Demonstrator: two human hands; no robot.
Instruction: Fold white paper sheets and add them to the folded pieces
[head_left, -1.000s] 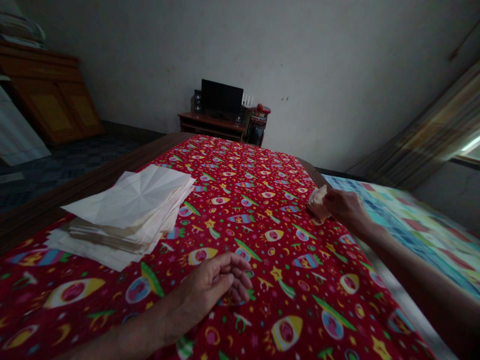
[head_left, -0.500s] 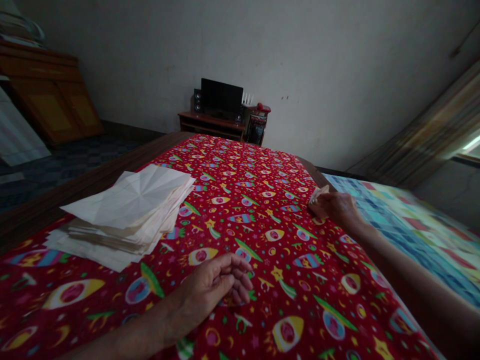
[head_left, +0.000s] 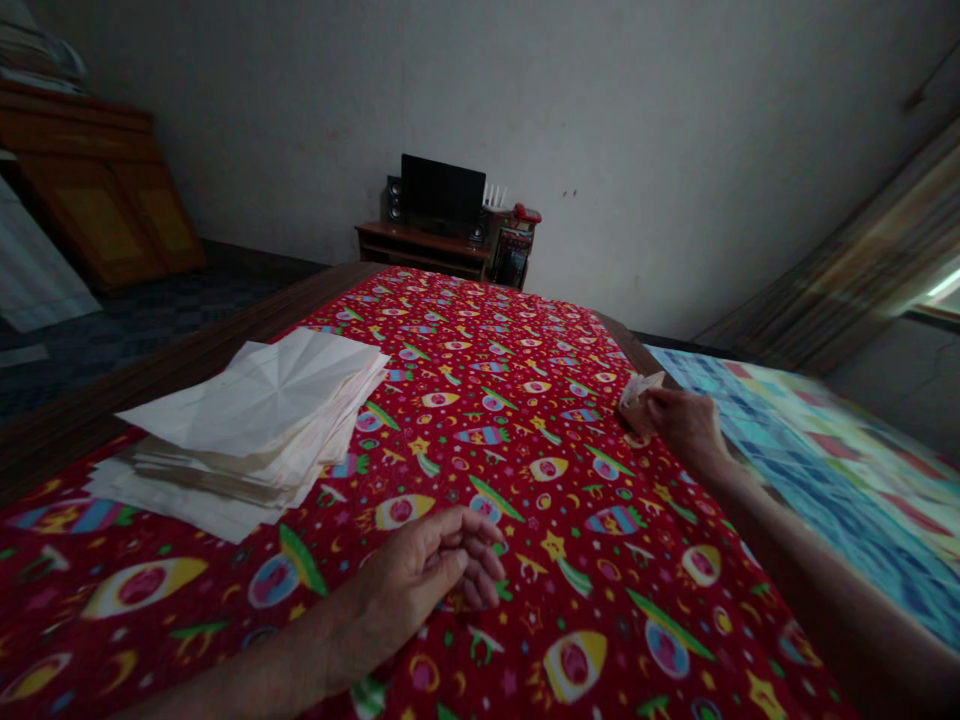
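My right hand (head_left: 684, 425) reaches out to the right edge of the table and is closed on a small folded piece of pale paper (head_left: 637, 388), which pokes out past its fingers. My left hand (head_left: 435, 568) rests on the red patterned tablecloth (head_left: 525, 440) in front of me, fingers loosely curled, with nothing in it. A thick stack of creased white paper sheets (head_left: 255, 420) lies on the cloth to the left of that hand.
The table's dark wooden edge (head_left: 187, 360) shows on the left. A colourful checked cloth surface (head_left: 810, 470) lies to the right. At the far wall stands a low wooden stand with a dark screen (head_left: 442, 195). A wooden cabinet (head_left: 97, 190) fills the back left corner.
My right hand has shifted slightly away and to the right along the table's edge, still holding the folded paper. The left hand has stayed where it was.
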